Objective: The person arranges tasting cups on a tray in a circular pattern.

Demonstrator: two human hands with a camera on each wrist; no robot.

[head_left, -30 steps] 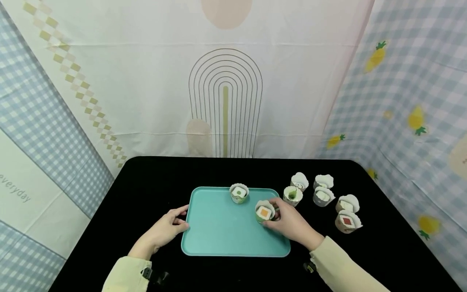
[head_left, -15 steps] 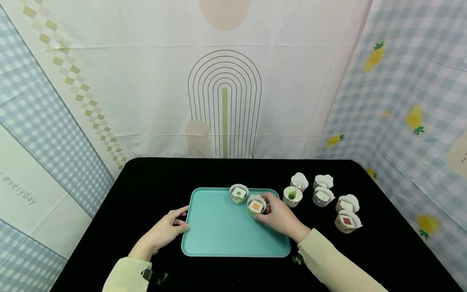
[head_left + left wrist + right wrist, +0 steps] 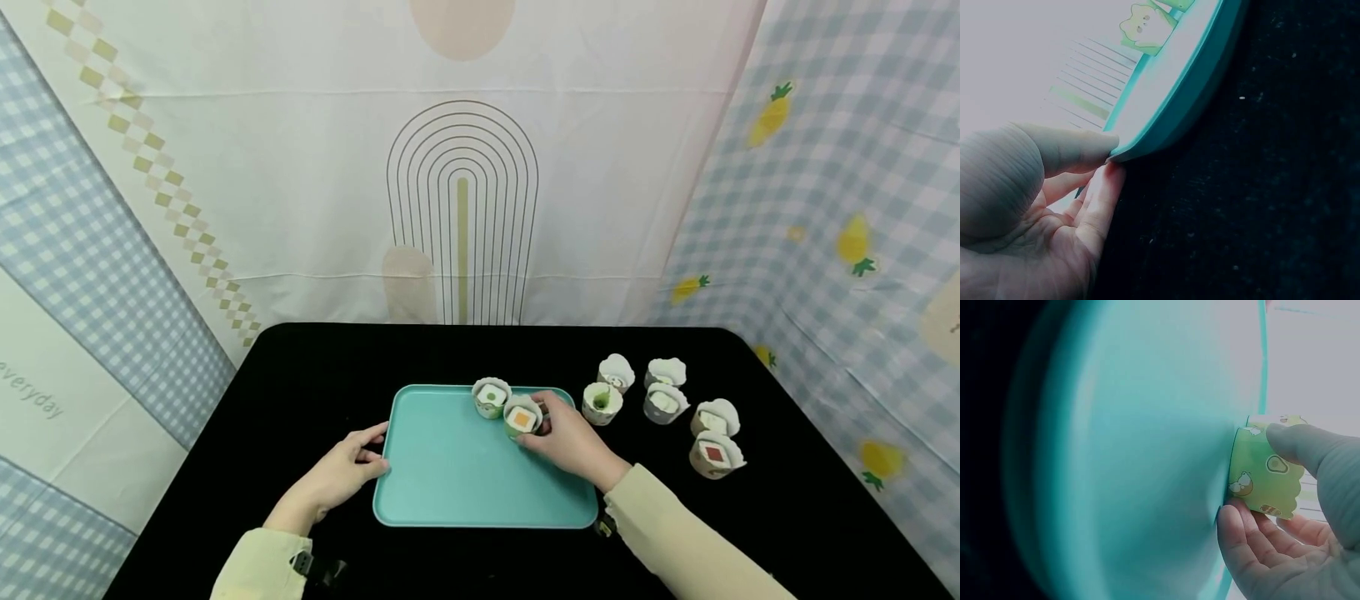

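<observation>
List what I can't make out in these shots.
Head view: right side of the orange-topped cup, behind the right hand.
Head view: lower parts of the rear cups, behind the front cups.
Right wrist view: near rim of the tray, blurred.
Left wrist view: uppermost green thing, cut off by the top edge.

Eight cups [image 3: 602, 404] show in all: two at the one tray [image 3: 457, 475], six on the one desk [image 3: 322, 367], these standing as three pairs. There are two hands [image 3: 572, 440] and two sleeves [image 3: 258, 562].
</observation>
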